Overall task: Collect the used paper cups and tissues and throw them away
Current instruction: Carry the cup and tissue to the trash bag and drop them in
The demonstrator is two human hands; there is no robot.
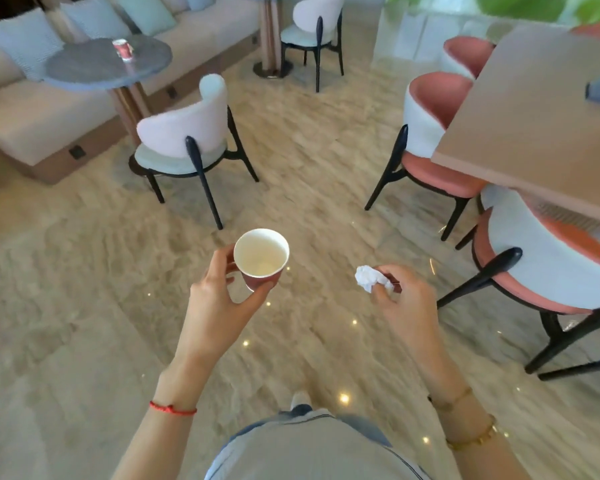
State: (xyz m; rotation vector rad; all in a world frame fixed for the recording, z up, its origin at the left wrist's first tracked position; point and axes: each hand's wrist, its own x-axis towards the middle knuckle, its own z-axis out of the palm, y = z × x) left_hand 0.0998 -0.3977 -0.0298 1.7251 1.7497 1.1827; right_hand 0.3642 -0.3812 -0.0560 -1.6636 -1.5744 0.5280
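A person stood on a marble floor (pixel 84 306), both hands out in front. The left hand (pixel 219 292) gripped an upright cup (pixel 261 259), red outside and white inside, while the right hand (pixel 406 299) pinched a crumpled tissue (pixel 369 277). Another cup (pixel 123 49) sat on a round table (pixel 94 65) far left, beside a sofa (pixel 25 126).

Round grey table (pixel 94 69) beside beige sofa (pixel 25 123); pink chairs (pixel 433 140) at wooden table (pixel 534 116).
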